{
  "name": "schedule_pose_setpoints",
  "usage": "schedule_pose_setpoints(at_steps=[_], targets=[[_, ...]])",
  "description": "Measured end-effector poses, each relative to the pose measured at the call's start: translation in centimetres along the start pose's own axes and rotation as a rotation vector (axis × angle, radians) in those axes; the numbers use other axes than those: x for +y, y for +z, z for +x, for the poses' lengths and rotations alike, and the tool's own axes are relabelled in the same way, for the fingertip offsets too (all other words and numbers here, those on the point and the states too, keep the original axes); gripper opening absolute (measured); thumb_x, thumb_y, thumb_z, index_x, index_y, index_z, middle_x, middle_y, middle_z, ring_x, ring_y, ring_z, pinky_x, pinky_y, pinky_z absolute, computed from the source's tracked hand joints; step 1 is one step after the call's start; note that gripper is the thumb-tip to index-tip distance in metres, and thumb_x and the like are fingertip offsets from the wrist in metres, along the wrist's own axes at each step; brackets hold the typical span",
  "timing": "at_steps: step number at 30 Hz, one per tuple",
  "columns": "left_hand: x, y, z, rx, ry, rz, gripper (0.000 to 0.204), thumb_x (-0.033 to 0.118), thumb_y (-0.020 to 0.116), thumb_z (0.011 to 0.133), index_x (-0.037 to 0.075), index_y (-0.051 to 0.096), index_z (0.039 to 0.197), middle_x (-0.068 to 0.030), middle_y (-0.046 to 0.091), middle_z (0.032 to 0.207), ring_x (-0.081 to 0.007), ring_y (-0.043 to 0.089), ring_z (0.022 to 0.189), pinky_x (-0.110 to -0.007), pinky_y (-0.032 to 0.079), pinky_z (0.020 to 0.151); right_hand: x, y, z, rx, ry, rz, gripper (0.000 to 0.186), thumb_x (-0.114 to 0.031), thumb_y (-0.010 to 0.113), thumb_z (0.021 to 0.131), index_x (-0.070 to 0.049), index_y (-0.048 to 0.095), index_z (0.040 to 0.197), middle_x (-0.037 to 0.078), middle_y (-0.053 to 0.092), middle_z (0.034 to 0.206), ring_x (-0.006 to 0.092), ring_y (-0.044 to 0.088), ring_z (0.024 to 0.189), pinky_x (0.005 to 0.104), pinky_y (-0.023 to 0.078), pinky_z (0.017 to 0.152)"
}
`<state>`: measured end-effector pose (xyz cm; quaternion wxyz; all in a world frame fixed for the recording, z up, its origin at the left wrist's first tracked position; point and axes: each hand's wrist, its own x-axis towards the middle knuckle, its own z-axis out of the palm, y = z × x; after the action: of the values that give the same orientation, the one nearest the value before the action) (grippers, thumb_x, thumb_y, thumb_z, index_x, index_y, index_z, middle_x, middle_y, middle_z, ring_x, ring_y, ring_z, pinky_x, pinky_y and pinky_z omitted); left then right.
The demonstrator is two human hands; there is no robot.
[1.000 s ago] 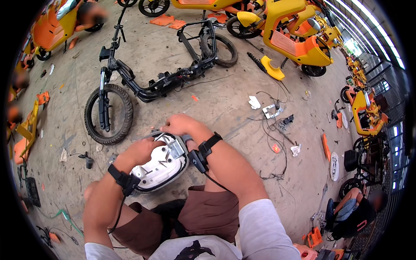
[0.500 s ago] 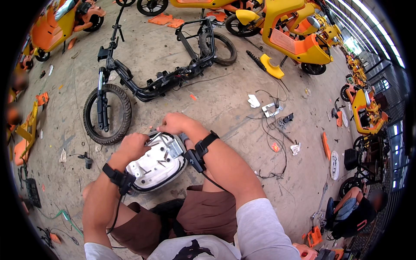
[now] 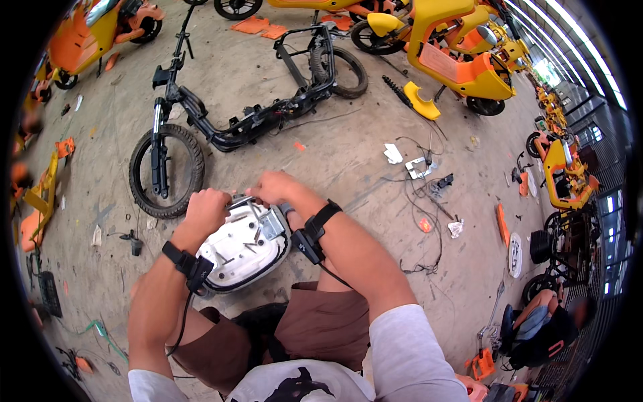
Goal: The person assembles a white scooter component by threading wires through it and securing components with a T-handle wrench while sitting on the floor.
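Observation:
In front of my knees lies what looks like an upturned scooter seat (image 3: 231,258), with a white plastic base and a dark rim. Several loose bolts or pins and a grey metal plate (image 3: 272,226) rest on that base. My left hand (image 3: 209,206) is closed at the seat's far left edge, its fingertips by a small metal part (image 3: 241,201). Across from it my right hand (image 3: 272,188) pinches at the far edge, close to the same metal part. My fingers hide what each hand holds. Both wrists carry black straps with small boxes.
Beyond the seat stands a stripped black scooter frame (image 3: 241,130) with its front wheel (image 3: 167,171) close to my left hand. Cables (image 3: 429,248) and a metal bracket (image 3: 420,167) lie to the right. A person (image 3: 542,328) crouches at far right; yellow scooters (image 3: 442,60) stand behind.
My left hand has shifted slightly up and my right hand slightly right along the far edge. A pale thin rod seen between them earlier no longer shows clearly.

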<state>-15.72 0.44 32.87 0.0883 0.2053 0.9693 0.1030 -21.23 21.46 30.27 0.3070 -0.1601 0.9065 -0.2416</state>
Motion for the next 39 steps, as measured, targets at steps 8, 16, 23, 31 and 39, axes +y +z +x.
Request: schedule_pose_setpoints(at_steps=[8,16,23,31,39], targets=[[-0.2,1.0,1.1,0.114,-0.045,0.051,0.011,0.009,0.065,0.077,0.011,0.074,0.084,-0.0159,0.07,0.081,-0.0349,0.07,0.082,-0.046,0.054,0.069,-0.5,-1.0,-1.0,-0.096,0.073,0.198,0.05,-0.044,0.05,0.098,-0.001,0.076,0.091,0.01,0.074,0.076,0.0223,0.072,0.072,0.0332,0.054,0.075],[0.4,1.7,0.5,0.034,-0.074,-0.011,0.017,0.009,0.067,0.076,0.011,0.077,0.09,-0.018,0.069,0.078,-0.0376,0.068,0.078,-0.047,0.055,0.072,-1.4,0.5,-0.3,-0.048,0.041,-0.045,0.046,-0.043,0.05,0.097,-0.006,0.076,0.088,0.008,0.073,0.08,0.0263,0.069,0.086,0.04,0.052,0.084],[0.7,1.3,-0.1,-0.1,-0.022,-0.041,0.01,0.009,0.069,0.08,0.005,0.072,0.088,-0.0196,0.07,0.09,-0.0365,0.069,0.088,-0.046,0.056,0.077,-2.9,1.2,-0.6,-0.282,-0.008,-0.008,0.038,-0.04,0.06,0.084,-0.008,0.074,0.099,0.011,0.074,0.087,0.0282,0.07,0.089,0.041,0.055,0.079],[2.4,-1.1,-1.2,0.019,0.151,-0.144,0.02,0.023,0.071,0.081,0.003,0.07,0.084,-0.0195,0.068,0.088,-0.0385,0.066,0.088,-0.049,0.054,0.076,-2.0,3.0,-1.5,0.019,0.031,-0.482,0.028,-0.026,0.065,0.079,-0.008,0.076,0.098,0.016,0.073,0.104,0.0318,0.07,0.099,0.0427,0.055,0.086],[4.3,-4.6,-2.8,0.188,0.301,-0.377,0.015,0.015,0.07,0.082,0.003,0.072,0.09,-0.0184,0.068,0.082,-0.0377,0.065,0.077,-0.045,0.052,0.071,-2.9,2.0,-0.9,-0.11,-0.098,-0.472,0.033,-0.029,0.068,0.078,-0.007,0.073,0.102,0.015,0.072,0.105,0.032,0.068,0.103,0.0428,0.054,0.088]])
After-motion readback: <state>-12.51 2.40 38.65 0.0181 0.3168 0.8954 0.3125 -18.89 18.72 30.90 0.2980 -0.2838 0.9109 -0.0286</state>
